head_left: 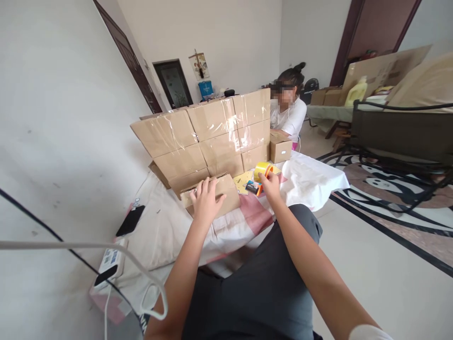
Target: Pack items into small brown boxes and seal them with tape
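My left hand [208,200] lies on a small cardboard box [230,196], its fingers spread over the top edge. In my right hand [271,185] is a tape dispenser [253,187] with an orange and black body and a yellow roll of tape. The fingers are closed at the roll's side, and the dispenser is low over the tabletop. Right behind the small box rises a wall of stacked cardboard boxes [221,152], with shiny clear tape across it. A yellow patterned sheet [240,181] lies partly under the dispenser.
A person in a white shirt [295,118] sits behind the stack, near a single small box [281,148]. The cloth-covered table [166,236] carries a dark phone [130,220] and a power strip [111,259] at left. A white cable [116,245] crosses the lower left. A folding chair [399,132] stands right.
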`<action>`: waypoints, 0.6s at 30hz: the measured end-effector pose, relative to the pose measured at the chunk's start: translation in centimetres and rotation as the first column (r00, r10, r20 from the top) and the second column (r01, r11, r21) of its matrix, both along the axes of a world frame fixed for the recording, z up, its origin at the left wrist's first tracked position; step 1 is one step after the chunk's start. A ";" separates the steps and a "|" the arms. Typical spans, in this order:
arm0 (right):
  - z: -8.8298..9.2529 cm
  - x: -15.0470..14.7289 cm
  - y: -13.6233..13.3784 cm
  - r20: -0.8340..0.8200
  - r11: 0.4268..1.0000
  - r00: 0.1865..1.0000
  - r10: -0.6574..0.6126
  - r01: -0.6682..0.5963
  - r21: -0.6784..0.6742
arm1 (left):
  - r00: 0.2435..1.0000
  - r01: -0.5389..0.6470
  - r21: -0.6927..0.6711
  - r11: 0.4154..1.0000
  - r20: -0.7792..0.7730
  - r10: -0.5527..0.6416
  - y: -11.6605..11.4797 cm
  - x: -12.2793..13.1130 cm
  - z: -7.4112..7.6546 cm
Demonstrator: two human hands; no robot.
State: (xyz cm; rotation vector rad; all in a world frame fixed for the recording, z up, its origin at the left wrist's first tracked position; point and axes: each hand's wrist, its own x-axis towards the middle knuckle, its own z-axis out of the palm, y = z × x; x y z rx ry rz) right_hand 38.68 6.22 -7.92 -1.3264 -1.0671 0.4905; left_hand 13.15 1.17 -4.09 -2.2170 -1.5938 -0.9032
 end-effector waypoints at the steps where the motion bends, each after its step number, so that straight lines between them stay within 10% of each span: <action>1: 0.4 -0.5 -0.6 -0.049 0.993 0.996 0.068 -0.063 0.102 | 0.997 0.044 0.002 0.999 0.061 -0.044 -0.4 0.6 0.2; 10: 1.5 -3.1 -4.8 0.100 0.912 0.969 0.226 -0.247 0.326 | 0.571 0.616 -0.148 0.773 0.760 -0.310 -1.1 7.1 -0.4; 15: 0.6 -1.7 -3.2 0.323 0.936 0.944 0.071 -0.175 0.305 | 0.332 0.648 -0.031 0.761 0.911 -0.245 -2.8 8.9 0.5; 18: 0.6 -0.8 -2.4 0.158 0.942 0.987 -0.031 -0.024 0.336 | 0.348 0.668 -0.110 0.736 0.920 -0.178 -4.4 9.3 -0.4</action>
